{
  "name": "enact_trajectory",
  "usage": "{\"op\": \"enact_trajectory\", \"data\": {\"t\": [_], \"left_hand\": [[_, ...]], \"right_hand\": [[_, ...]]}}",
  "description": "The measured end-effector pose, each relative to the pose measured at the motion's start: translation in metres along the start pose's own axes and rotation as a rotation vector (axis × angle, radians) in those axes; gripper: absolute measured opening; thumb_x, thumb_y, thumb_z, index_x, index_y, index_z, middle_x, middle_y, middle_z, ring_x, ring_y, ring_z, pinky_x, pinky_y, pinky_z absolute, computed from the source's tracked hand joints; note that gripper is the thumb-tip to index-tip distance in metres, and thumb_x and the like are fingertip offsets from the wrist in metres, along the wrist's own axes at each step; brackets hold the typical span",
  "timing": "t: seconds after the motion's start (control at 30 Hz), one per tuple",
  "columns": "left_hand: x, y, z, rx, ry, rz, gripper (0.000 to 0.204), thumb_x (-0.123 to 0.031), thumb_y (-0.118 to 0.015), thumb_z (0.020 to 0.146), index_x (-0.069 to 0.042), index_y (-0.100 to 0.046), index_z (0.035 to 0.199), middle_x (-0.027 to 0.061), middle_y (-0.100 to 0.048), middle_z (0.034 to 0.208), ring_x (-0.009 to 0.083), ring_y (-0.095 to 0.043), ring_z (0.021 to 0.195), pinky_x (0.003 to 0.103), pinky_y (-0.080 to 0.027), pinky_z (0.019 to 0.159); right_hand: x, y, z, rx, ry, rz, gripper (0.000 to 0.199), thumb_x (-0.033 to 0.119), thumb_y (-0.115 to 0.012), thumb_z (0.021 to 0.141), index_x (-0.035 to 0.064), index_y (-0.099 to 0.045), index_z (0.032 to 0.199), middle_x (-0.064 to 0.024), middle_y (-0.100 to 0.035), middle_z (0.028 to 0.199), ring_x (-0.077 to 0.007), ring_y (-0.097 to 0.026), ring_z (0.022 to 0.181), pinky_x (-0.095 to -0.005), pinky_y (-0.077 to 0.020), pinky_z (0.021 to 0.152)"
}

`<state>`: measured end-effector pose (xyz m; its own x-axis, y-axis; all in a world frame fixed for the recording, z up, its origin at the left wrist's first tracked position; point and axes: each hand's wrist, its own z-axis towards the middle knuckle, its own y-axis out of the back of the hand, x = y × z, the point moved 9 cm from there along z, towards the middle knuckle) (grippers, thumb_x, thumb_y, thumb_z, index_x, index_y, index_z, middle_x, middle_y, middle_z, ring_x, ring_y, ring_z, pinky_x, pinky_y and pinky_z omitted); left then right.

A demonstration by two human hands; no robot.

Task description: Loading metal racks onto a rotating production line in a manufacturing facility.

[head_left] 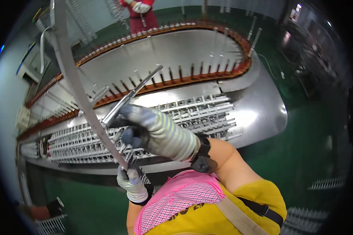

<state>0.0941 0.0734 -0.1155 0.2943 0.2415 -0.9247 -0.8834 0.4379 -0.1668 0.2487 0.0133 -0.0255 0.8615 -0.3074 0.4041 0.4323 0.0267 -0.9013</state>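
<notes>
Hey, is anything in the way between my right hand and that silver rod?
Nothing visible: the gloved right hand grips the silver rod. The long grey bar passes by the rod's lower end; whether they touch isn't clear.

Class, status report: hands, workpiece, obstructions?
Right hand holding silver rod. Left hand holding lower end of long bar. Bar hides part of oval track.

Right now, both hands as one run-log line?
right hand: holding silver rod; left hand: at lower end of flat bar; metal racks: on metal table
</notes>
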Motion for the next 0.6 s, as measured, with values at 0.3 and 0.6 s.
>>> {"op": "enact_trajectory", "data": {"t": [0.3,0.6], "left_hand": [[0.017,-0.02,-0.029,0.238,0.133,0.062,0.048,-0.039,-0.065,0.071,0.004,-0.056,0.091,0.0136,-0.061,0.08,0.0121,-0.054,0.056,0.022,-0.042,0.05],[0.011,0.024,-0.017,0.065,-0.106,0.116,0.033,-0.025,-0.062,0.075,-0.004,-0.053,0.1,0.0164,-0.06,0.085,0.0146,-0.057,0.065,0.02,-0.045,0.048]], "right_hand": [[0.019,0.0,-0.034,-0.077,0.039,0.196,0.025,0.026,-0.049,0.085,0.0047,-0.051,0.098,-0.0031,-0.057,0.078,-0.0042,-0.052,0.056,-0.0159,-0.0437,0.047],[0.184,0.296,-0.156,-0.914,0.746,-0.252,0.02,0.022,-0.057,0.08,0.0027,-0.056,0.085,-0.0037,-0.058,0.073,-0.0107,-0.056,0.06,-0.0193,-0.048,0.053]]}}
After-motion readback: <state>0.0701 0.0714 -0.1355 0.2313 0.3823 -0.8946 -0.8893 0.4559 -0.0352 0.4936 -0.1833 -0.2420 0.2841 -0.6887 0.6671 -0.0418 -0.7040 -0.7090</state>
